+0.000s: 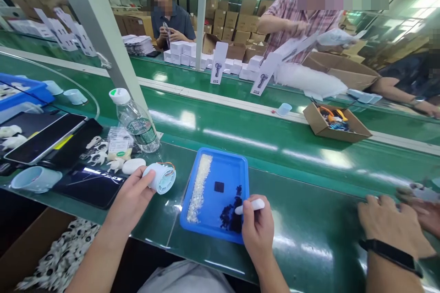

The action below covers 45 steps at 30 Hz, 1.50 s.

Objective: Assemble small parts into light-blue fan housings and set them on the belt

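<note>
My left hand (132,199) grips a round pale-blue fan housing (161,177) with orange wires at its top, held just above the green bench. My right hand (257,226) holds a small white oblong part (250,206) over the near right corner of a blue tray (237,169). In the tray lie a strip of small white pieces (199,187), a pile of small black pieces (232,214) and one black square (219,187).
A water bottle (135,121) lies tilted at left beside white plastic parts (103,153), dark flat trays (51,135) and pale-blue cups (34,178). A co-worker's hands (392,222) rest at right. Across the belt, people handle white boxes (185,52); an open carton (335,121) sits there.
</note>
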Each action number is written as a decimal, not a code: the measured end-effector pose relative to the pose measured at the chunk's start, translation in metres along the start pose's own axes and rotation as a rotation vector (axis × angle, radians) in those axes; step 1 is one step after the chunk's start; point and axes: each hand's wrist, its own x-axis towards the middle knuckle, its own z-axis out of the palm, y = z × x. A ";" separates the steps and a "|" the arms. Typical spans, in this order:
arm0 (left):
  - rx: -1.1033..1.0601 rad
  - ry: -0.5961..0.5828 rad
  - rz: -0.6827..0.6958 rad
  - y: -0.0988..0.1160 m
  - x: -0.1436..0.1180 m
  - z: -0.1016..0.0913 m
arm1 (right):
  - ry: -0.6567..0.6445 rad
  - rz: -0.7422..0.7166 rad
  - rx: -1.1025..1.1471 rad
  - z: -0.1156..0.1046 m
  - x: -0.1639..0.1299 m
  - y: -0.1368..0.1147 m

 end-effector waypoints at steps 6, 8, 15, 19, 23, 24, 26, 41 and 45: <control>-0.035 0.011 -0.007 0.003 -0.003 0.005 | -0.044 -0.032 -0.031 -0.001 0.001 -0.003; -0.048 0.025 -0.005 0.004 -0.004 0.007 | -0.072 -0.044 -0.046 -0.001 0.001 -0.003; -0.092 0.034 -0.006 0.004 -0.008 0.009 | -0.196 -0.138 -0.120 -0.001 0.013 -0.015; -0.083 0.015 -0.021 0.005 -0.013 0.013 | -0.087 -0.195 -0.079 0.007 0.030 -0.024; -0.081 0.010 -0.043 0.003 -0.018 0.019 | -0.265 -0.092 -0.064 0.019 0.041 -0.026; -0.081 0.009 -0.052 0.002 -0.019 0.020 | -0.287 -0.046 -0.026 0.021 0.041 -0.029; -0.087 -0.004 -0.063 0.000 -0.023 0.023 | -0.223 0.018 0.114 0.021 0.035 -0.037; -0.085 -0.180 -0.137 -0.013 -0.041 0.064 | -0.104 -0.040 0.567 0.006 -0.002 -0.068; -0.077 -0.163 -0.135 -0.015 -0.043 0.065 | -0.110 -0.041 0.579 0.009 -0.005 -0.069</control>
